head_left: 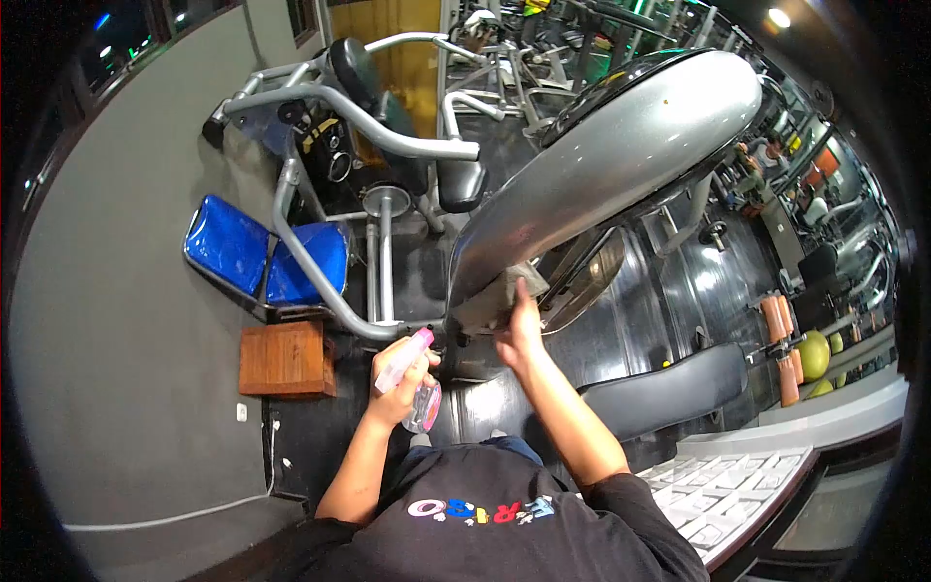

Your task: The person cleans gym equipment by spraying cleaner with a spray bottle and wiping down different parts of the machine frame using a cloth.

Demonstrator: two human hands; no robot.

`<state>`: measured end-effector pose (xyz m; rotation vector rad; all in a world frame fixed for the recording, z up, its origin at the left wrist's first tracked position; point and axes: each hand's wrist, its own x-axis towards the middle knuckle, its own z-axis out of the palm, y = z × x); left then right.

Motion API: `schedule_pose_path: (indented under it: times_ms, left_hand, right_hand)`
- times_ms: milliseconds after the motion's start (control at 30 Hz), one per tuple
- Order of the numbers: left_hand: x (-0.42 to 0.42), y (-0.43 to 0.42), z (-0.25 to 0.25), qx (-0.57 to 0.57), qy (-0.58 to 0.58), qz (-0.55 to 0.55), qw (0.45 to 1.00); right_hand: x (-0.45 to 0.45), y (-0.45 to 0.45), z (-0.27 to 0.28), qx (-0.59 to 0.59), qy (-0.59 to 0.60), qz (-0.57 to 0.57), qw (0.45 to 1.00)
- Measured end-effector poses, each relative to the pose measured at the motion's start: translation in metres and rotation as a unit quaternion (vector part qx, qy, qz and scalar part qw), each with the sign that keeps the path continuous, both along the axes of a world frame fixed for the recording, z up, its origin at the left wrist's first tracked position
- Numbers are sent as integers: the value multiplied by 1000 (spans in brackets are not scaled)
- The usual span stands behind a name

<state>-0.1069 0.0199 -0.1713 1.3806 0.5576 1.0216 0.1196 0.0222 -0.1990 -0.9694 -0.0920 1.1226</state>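
My left hand (396, 380) is wrapped round a clear spray bottle (423, 409) with a pink and white spray head, which points up and to the right. My right hand (522, 335) presses a greyish cloth (525, 278) against the lower side of a gym machine's long silver cover (621, 145). The thumb lies over the cloth, and the other fingers are partly hidden. Both hands are close to the lower end of the cover, the left one a little apart from it.
A blue padded chair (308, 262) and a wooden box (283, 360) stand left by the grey wall. Curved machine bars (373, 131) reach across behind. At right are a black bench (669, 393) and a white slatted rack (732, 485). More gym equipment fills the background.
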Motion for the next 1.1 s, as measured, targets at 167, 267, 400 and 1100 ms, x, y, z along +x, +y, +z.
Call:
schedule_pose_path:
  times_ms: [167, 267, 400, 1100]
  left_hand:
    - [-23, 14, -11, 15, 23, -16, 999]
    - [-34, 20, -10, 6, 26, -36, 999]
    - [-48, 28, -8, 7, 38, -45, 998]
    - [-60, 57, -18, 25, 52, -130, 990]
  right_hand:
    - [-39, -17, 79, 216, 9, -181, 959]
    - [-33, -28, 103, 205, -175, -239, 933]
    - [-33, -14, 96, 171, -308, -326, 877]
    - [12, -18, 221, -151, -955, -179, 182]
